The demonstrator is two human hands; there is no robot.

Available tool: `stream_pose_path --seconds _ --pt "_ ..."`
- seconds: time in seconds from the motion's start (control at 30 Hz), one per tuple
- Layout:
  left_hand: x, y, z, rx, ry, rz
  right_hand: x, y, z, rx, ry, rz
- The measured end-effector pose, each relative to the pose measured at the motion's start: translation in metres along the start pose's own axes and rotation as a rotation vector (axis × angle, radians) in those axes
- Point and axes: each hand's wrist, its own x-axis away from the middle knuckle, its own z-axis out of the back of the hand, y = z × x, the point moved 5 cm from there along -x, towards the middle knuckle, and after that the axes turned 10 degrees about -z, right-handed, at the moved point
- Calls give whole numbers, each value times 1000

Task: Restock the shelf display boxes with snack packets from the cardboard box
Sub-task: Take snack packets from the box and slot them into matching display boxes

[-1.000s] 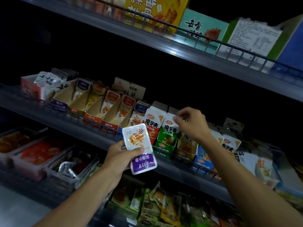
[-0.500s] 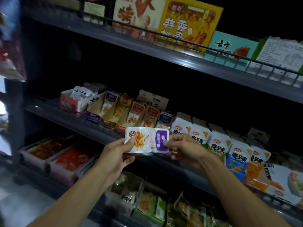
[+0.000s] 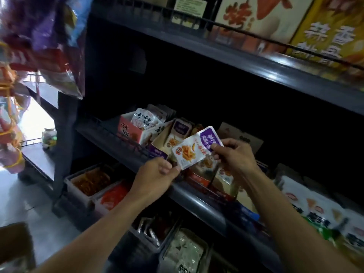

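A white snack packet (image 3: 192,149) with a purple end and an orange picture is held tilted in front of the middle shelf. My left hand (image 3: 155,175) pinches its lower left corner; my right hand (image 3: 234,154) grips its purple upper right end. Just behind it stands a purple-fronted display box (image 3: 160,149) with a matching purple packet (image 3: 180,131) upright inside. A pink and white display box (image 3: 131,132) of white packets sits to the left. A corner of the cardboard box (image 3: 13,245) shows at the bottom left on the floor.
The dark shelf rail (image 3: 199,198) runs diagonally under my hands. White and green packs (image 3: 315,211) fill the shelf to the right. Trays of red and orange snacks (image 3: 92,181) sit on the lower shelf. Hanging bags (image 3: 49,46) crowd the upper left. Large boxes (image 3: 325,30) line the top shelf.
The view has swung left along the shelf. The packet went from my left hand alone to both hands and now sits tilted in front of the purple display box.
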Motion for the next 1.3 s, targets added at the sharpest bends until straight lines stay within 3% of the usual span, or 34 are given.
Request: stream_pose_path --seconds 0.13,0.33,0.53,0.67,0.83,1.0,1.3 --pt "-45 5 12 -447 -106 -219 -47 -18 -26 7 91 80" --pt "-89 -12 8 -802 -273 -265 -117 -11 -58 147 115 50" --pt "-104 -22 13 -797 -236 -276 -153 -8 -79 313 83 116" --pt "-107 -28 12 -768 -239 -288 -154 -2 -89 562 115 198" --pt "-109 -31 15 -724 -206 -318 -163 -5 -89 583 186 334" --pt "-111 -38 14 -669 -186 -338 -174 11 -91 715 191 273" --pt "-111 -35 18 -643 -149 -360 -170 13 -91 692 206 302"
